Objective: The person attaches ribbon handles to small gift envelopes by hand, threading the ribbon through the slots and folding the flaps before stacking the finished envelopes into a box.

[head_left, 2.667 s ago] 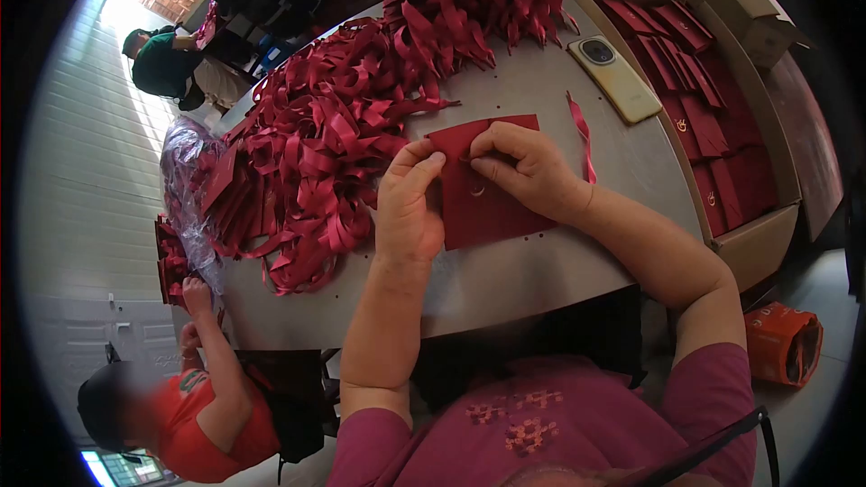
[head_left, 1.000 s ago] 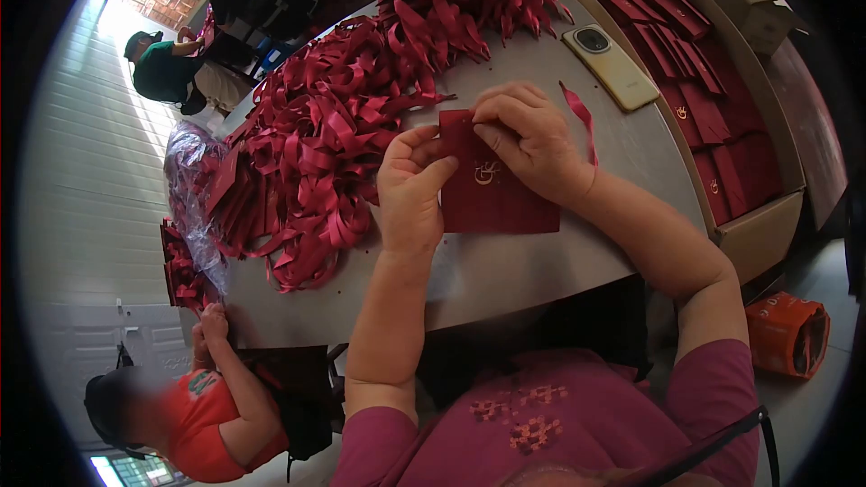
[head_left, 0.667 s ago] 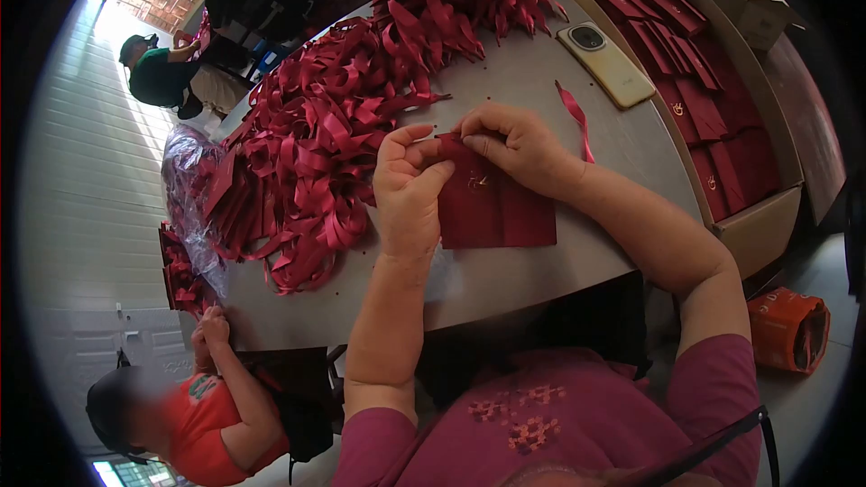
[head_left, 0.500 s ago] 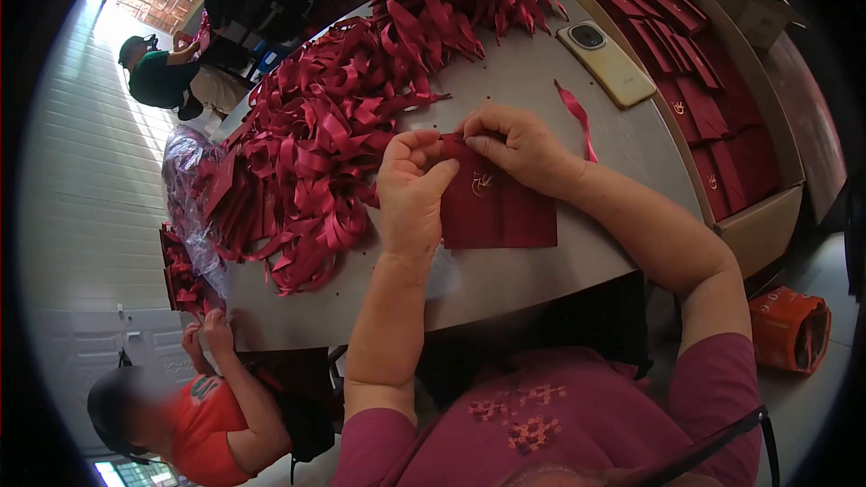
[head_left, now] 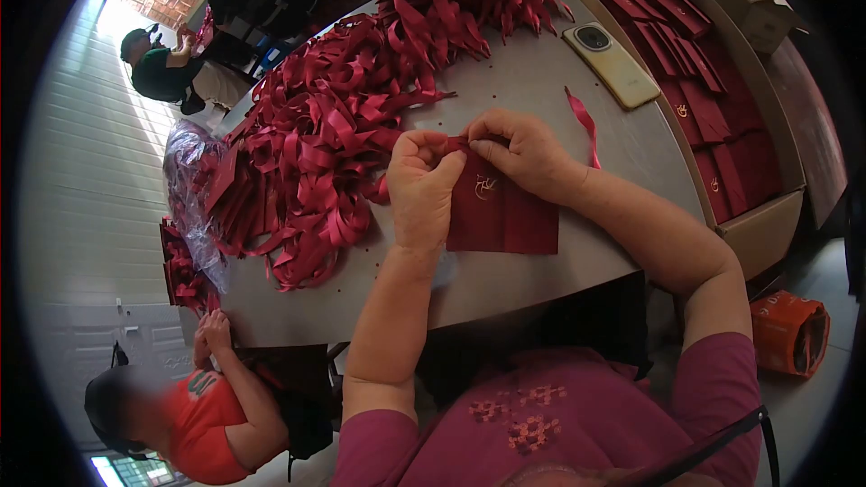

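Note:
A dark red paper bag (head_left: 510,216) with a gold emblem lies flat in front of me, over the table top. My left hand (head_left: 424,182) pinches its upper left edge, thumb on top and fingers curled. Close beside it, my right hand (head_left: 516,149) grips the same top edge between thumb and forefinger. The fingertips almost meet there and hide what lies between them. To the right of my right hand, a single loose red ribbon (head_left: 584,126) rests on the table.
A large heap of red ribbons and bags (head_left: 325,126) covers the table's left and far side. A phone (head_left: 612,65) lies near an open carton (head_left: 762,117) of red bags. One person in orange (head_left: 212,415) sits at the left; others work farther back. An orange bag (head_left: 790,334) stands at right.
My left hand has shifted slightly right, and its thumb now presses closer to my right fingertips on the bag's top edge. The view has moved a little.

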A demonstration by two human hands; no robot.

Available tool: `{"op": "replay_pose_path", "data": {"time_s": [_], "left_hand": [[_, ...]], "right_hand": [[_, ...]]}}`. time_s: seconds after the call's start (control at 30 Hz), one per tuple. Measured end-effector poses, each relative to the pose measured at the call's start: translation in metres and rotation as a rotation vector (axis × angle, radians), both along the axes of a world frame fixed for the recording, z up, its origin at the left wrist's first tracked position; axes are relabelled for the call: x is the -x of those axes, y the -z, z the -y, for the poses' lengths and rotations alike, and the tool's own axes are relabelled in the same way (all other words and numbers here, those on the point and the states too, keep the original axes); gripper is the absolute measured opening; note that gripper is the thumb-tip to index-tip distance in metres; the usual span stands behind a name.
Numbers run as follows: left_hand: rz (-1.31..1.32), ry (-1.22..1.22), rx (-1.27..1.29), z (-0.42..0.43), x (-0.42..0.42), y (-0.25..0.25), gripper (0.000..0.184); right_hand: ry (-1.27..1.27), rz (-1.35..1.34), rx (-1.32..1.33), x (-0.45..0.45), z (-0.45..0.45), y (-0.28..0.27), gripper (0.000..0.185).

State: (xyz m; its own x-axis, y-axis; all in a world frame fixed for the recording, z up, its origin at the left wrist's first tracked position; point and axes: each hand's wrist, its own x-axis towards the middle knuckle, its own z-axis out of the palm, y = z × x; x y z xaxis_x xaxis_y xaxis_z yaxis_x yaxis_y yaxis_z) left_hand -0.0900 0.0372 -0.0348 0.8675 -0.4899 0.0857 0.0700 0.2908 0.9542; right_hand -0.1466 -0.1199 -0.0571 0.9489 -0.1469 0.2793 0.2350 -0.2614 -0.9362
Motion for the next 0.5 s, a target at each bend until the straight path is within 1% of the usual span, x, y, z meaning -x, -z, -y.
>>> {"op": "replay_pose_path", "data": {"time_s": [0.07,0.13,0.2,0.27,0.3,0.37,0.4,0.47,0.5], "left_hand": [[-0.002,-0.013,-0.005,0.0,-0.002,0.003,0.023],[-0.231,-0.037,0.071,-0.002,-0.007,0.004,0.017],[-0.228,-0.008,0.024,-0.006,-0.009,0.003,0.016],[-0.227,0.02,-0.02,-0.007,-0.01,0.004,0.015],[-0.264,0.01,-0.03,-0.008,-0.011,0.005,0.016],[-0.302,-0.003,-0.035,-0.009,-0.015,0.009,0.017],[-0.349,0.004,-0.016,-0.009,-0.017,0.011,0.017],[-0.398,0.006,0.012,-0.012,-0.018,0.012,0.017],[-0.432,0.008,0.015,-0.012,-0.018,0.009,0.017]], "right_hand": [[-0.008,-0.001,-0.012,0.0,0.0,0.0,0.012],[0.02,-0.024,0.012,0.0,-0.002,-0.001,0.012],[0.052,-0.049,0.036,-0.001,-0.001,0.003,0.012],[0.146,0.152,0.083,-0.006,0.002,0.012,0.011],[0.142,0.151,0.085,-0.005,0.004,0.007,0.011],[0.271,0.384,0.371,-0.001,0.008,-0.013,0.009],[0.264,0.385,0.375,0.002,0.007,-0.018,0.009],[0.119,0.254,0.344,0.012,0.001,-0.024,0.008],[0.113,0.254,0.35,0.014,-0.002,-0.024,0.008]]}}
